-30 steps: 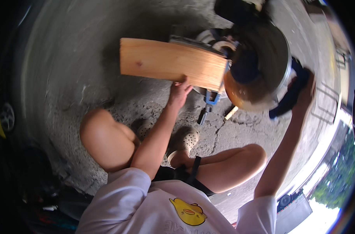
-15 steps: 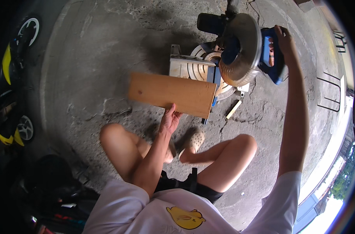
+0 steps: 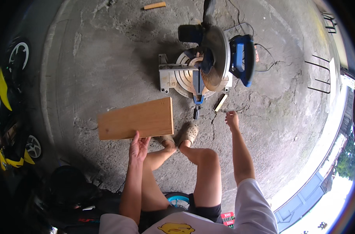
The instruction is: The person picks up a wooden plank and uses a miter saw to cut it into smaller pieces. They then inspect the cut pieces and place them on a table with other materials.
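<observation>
My left hand [image 3: 138,147] grips the near long edge of a wooden board [image 3: 136,119], thumb over the top face and fingers beneath. The board is held out over the floor, left of my feet. My right hand [image 3: 232,119] hangs in the air with its fingers loosely curled and nothing visible in them. Close by it, a thin wood strip [image 3: 221,103] lies on the concrete. Beyond my hands stands a miter saw [image 3: 215,58] with its head raised and its blue handle [image 3: 243,58] free. Neither hand touches the saw.
A dark cord [image 3: 268,52] runs behind the saw on the cracked concrete floor [image 3: 119,70]. Another wood offcut [image 3: 154,5] lies at the far edge. Yellow and black motorbikes [image 3: 5,89] stand at left. Metal rods [image 3: 319,74] stick out at right.
My right hand has let go of the saw handle and come down toward me. The board has moved left and nearer, away from the saw. My legs have straightened somewhat.
</observation>
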Demonstrator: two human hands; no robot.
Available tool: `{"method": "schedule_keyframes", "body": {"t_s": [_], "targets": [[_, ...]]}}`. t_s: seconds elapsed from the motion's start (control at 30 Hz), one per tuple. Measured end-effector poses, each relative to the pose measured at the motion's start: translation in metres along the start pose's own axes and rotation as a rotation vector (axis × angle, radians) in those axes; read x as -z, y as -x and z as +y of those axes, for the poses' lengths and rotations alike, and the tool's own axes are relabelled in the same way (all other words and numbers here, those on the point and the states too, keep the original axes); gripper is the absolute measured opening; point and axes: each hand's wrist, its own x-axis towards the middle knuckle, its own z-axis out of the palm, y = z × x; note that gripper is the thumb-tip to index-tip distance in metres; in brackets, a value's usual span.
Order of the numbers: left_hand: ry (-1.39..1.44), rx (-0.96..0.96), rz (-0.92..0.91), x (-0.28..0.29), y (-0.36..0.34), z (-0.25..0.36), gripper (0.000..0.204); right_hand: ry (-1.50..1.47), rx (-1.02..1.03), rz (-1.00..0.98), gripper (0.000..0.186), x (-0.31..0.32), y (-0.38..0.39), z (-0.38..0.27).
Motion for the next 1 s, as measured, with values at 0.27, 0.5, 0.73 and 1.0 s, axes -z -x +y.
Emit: {"method": "schedule_keyframes", "body": {"t_s": [0.27,0.5,0.73,1.0], "targets": [[-0.138,-0.07,-0.02,-0.031,-0.036,0.004,0.037,0.423,0.007,0.21,0.054,-0.109,-0.098,0.062],[-0.357,-0.228,-0.031,-0.025,-0.03,-0.011,0.035,0.219,0.008,0.167,0.035,-0.113,-0.057,0.058],[-0.332,-0.204,-0.078,-0.017,0.078,-0.043,0.035,-0.957,-0.004,-0.621,0.023,-0.015,0.232,-0.066],[-0.231,-0.298,-0.173,-0.061,0.205,-0.048,0.032,-0.701,0.134,-0.569,0.029,0.059,0.416,-0.173]]}}
